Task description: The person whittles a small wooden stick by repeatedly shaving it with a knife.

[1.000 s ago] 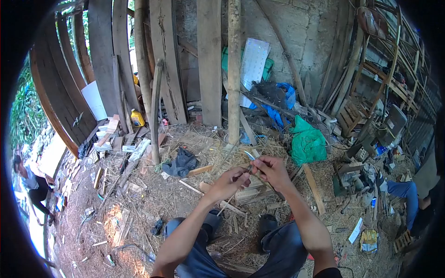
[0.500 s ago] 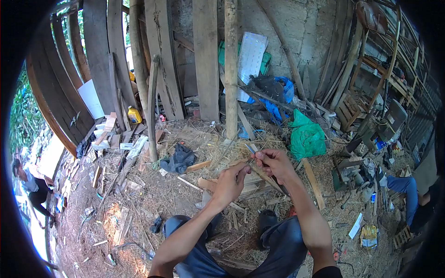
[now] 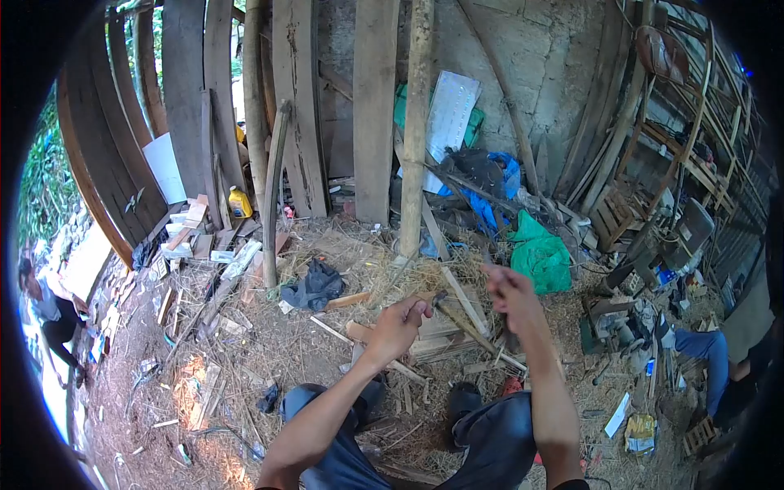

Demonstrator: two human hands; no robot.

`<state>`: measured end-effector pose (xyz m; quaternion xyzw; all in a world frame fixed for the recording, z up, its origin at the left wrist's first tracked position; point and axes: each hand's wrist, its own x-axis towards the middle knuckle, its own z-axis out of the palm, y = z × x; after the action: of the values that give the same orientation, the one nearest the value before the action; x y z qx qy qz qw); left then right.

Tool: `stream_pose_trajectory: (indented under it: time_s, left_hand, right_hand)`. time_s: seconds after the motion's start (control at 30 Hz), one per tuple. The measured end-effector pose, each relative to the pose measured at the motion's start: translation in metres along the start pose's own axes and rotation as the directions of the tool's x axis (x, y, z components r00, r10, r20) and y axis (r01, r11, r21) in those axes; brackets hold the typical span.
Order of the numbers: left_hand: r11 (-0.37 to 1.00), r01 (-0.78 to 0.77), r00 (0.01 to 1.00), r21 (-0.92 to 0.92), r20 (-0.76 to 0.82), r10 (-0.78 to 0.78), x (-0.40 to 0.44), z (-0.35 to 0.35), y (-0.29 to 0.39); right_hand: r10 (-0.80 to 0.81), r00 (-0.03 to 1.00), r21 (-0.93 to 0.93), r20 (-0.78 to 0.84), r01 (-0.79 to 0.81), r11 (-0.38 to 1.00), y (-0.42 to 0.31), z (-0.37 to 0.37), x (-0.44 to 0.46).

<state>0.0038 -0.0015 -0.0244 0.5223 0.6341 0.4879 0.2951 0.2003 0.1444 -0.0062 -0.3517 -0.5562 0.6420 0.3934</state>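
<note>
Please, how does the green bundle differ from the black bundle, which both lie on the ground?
The green bundle is bright, while the black bundle is dark and dull. The green bundle looks larger and fuller; the black bundle looks smaller and flatter. The green bundle lies right of the round middle pole, the black bundle left of it. Both are crumpled.

Open gap between left hand (image 3: 398,327) and right hand (image 3: 513,294) — upright pole (image 3: 417,122) beyond, green bag (image 3: 541,255) farther right.
</note>
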Motion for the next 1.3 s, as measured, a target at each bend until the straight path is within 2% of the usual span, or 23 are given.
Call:
stream_pose_trajectory:
  time_s: [0.1, 0.13, 0.2, 0.43, 0.63, 0.73, 0.8, 0.83, 0.87, 0.93, 0.97, 1.0, 1.07, 1.17, 1.3]
  left_hand:
    - [1.0, -0.013, 0.999, -0.015, 0.041, 0.014, 0.003, 0.004, -0.001]
    - [1.0, -0.015, 0.999, -0.01, 0.047, 0.015, 0.004, 0.007, -0.003]
    - [0.989, -0.087, 0.996, -0.12, -0.014, 0.086, 0.005, 0.011, -0.004]
    - [0.982, -0.052, 0.994, -0.179, 0.082, 0.067, 0.005, 0.018, -0.003]
    - [0.99, -0.021, 0.997, -0.14, 0.066, 0.03, 0.006, 0.018, 0.002]
    - [0.991, -0.029, 0.999, -0.129, 0.033, 0.033, 0.009, 0.021, -0.006]
    - [0.974, -0.047, 0.997, -0.223, 0.047, 0.059, 0.008, 0.018, -0.01]
    - [0.975, -0.05, 0.997, -0.218, 0.043, 0.061, 0.009, 0.016, -0.01]
    - [0.981, -0.054, 0.997, -0.185, 0.046, 0.063, 0.007, 0.014, -0.011]
    - [0.986, -0.054, 0.997, -0.157, 0.053, 0.063, 0.002, 0.013, -0.009]
    - [0.987, -0.027, 0.996, -0.157, 0.077, 0.04, -0.001, 0.012, -0.005]
    - [0.988, -0.006, 0.995, -0.154, 0.099, 0.022, -0.001, 0.011, -0.003]
    - [0.992, -0.018, 0.995, -0.127, 0.1, 0.031, 0.001, 0.009, -0.006]
    - [0.992, -0.052, 0.995, -0.113, 0.075, 0.061, 0.003, 0.011, -0.011]
    - [0.994, -0.082, 0.994, -0.072, 0.064, 0.086, 0.002, 0.012, 0.001]
  right_hand:
    - [0.0, 0.972, -0.087, 0.234, 0.02, 0.996, 0.004, 0.05, -0.016]
    - [-0.002, 0.974, -0.08, 0.228, 0.021, 0.997, 0.006, 0.057, -0.016]
    - [0.07, 0.938, 0.051, 0.338, -0.093, 0.994, 0.009, 0.064, -0.017]
    - [0.135, 0.945, 0.008, 0.299, -0.144, 0.99, 0.001, 0.044, -0.01]
    - [0.099, 0.959, -0.068, 0.266, -0.084, 0.994, 0.0, 0.045, -0.004]
    - [0.037, 0.969, -0.116, 0.246, -0.008, 0.993, 0.009, 0.055, -0.008]
    - [0.027, 0.958, -0.175, 0.284, 0.025, 0.984, 0.008, 0.065, -0.019]
    - [-0.056, 0.953, -0.241, 0.298, 0.132, 0.962, 0.033, 0.049, 0.0]
    - [-0.054, 0.953, -0.236, 0.299, 0.129, 0.963, 0.026, 0.046, 0.001]
    - [-0.039, 0.995, -0.041, 0.096, 0.044, 0.998, 0.001, 0.041, 0.005]
    - [0.003, 0.993, 0.032, 0.121, -0.007, 0.999, -0.001, 0.038, 0.007]
    - [0.0, 0.993, 0.031, 0.118, -0.003, 1.0, -0.001, 0.037, 0.004]
    - [0.062, 0.961, -0.021, 0.27, -0.058, 0.998, 0.0, 0.04, -0.008]
    - [0.111, 0.934, -0.068, 0.339, -0.093, 0.993, 0.004, 0.057, -0.018]
    - [0.114, 0.968, 0.025, 0.222, -0.122, 0.992, 0.001, 0.044, -0.002]
